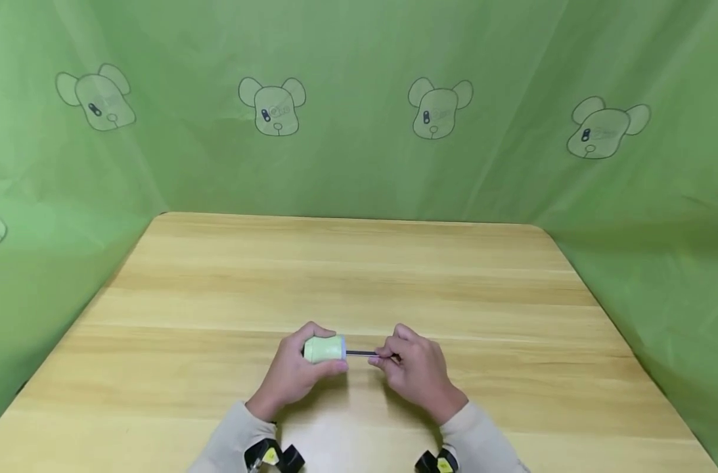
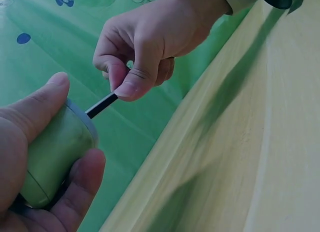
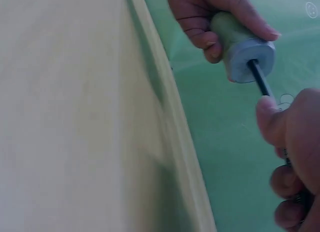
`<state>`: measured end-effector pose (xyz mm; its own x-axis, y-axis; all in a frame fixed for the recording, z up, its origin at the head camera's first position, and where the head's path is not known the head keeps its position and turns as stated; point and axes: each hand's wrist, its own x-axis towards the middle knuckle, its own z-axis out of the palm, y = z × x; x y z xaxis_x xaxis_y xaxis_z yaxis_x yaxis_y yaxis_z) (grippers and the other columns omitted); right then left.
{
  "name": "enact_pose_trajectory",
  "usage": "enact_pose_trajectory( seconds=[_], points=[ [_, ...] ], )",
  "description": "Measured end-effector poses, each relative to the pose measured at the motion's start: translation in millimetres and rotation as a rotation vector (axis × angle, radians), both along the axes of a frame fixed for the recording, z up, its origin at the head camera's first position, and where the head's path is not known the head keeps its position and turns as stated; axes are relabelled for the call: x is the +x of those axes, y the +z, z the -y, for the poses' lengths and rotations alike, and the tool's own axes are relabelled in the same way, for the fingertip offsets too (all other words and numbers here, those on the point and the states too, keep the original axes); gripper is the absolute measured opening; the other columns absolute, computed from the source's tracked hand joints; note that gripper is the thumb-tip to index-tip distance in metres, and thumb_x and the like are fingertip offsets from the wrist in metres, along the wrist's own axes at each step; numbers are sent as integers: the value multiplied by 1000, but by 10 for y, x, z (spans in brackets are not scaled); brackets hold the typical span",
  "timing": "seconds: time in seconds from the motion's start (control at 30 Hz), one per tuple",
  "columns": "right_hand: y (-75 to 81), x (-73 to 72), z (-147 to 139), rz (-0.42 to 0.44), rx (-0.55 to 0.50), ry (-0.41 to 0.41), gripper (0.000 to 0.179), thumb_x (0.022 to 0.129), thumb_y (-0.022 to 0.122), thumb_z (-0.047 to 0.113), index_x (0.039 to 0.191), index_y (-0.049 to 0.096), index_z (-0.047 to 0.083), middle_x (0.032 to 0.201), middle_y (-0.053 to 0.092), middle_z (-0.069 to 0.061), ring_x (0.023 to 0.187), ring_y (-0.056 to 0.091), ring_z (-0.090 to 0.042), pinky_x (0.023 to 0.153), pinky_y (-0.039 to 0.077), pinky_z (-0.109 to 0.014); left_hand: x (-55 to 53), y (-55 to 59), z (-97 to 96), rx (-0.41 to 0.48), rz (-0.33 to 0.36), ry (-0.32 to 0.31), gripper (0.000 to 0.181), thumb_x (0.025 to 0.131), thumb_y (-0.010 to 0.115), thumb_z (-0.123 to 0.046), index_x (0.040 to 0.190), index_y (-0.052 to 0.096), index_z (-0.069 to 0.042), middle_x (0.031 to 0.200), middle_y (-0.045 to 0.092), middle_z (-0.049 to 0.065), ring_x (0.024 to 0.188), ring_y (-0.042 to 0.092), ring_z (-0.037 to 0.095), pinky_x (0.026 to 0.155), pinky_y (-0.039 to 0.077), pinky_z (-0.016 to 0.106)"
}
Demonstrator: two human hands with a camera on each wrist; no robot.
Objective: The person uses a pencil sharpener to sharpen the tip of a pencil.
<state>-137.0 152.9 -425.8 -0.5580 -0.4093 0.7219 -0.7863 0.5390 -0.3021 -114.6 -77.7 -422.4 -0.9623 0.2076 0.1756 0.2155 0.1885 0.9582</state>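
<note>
My left hand point(image 1: 296, 368) holds a rounded light-green pencil sharpener point(image 1: 323, 349) with a pale blue-grey end face, thumb on one side and fingers on the other. A slim black pencil point(image 1: 360, 353) stands in the hole of that end face, seen well in the right wrist view. My right hand point(image 1: 414, 368) pinches the pencil between thumb and curled index finger, a short way from the sharpener point(image 3: 242, 47). The pencil's tip is hidden inside. Both hands are above the table near its front.
A wooden table point(image 1: 335, 276) spreads under the hands. Green cloth point(image 1: 359, 171) with printed bear heads surrounds its back and sides. Black devices with yellow marks are strapped on both wrists, over light sleeves point(image 1: 234, 437).
</note>
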Motion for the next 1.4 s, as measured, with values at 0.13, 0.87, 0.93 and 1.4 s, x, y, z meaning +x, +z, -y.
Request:
enact_pose_trajectory(
  seconds=[0.13, 0.87, 0.93, 1.4],
  points=[
    [68, 21, -21, 165, 31, 4, 30, 65, 89, 7, 63, 61, 16, 67, 49, 12, 56, 45, 2, 43, 33, -9, -2, 11, -10, 3, -8, -14, 40, 76, 84, -14, 109, 64, -6, 88, 60, 8, 68, 54, 17, 52, 49, 25],
    [126, 62, -12, 295, 116, -125, 15, 73, 86, 19, 73, 71, 18, 74, 63, 11, 63, 55, -4, 61, 50, -27, -1, -15, -19, -51, -35, 19, 41, 73, 86, -21, 105, 64, -8, 89, 61, 8, 70, 55, 19, 54, 50, 27],
    [104, 64, 21, 139, 117, -194, 17, 70, 87, 21, 78, 74, 17, 76, 61, 8, 64, 54, -6, 61, 49, -26, -12, -17, -19, -51, -8, 50, 40, 74, 85, -22, 104, 64, -8, 87, 61, 8, 69, 56, 19, 53, 51, 28],
    [-2, -20, 38, -219, 12, -114, 26, 61, 88, 26, 62, 65, 14, 61, 42, 8, 48, 23, 7, 38, 18, -8, -4, 20, -34, 117, 152, -24, 43, 79, 80, -13, 111, 56, 3, 86, 60, 14, 64, 62, 26, 56, 59, 37]
  ],
)
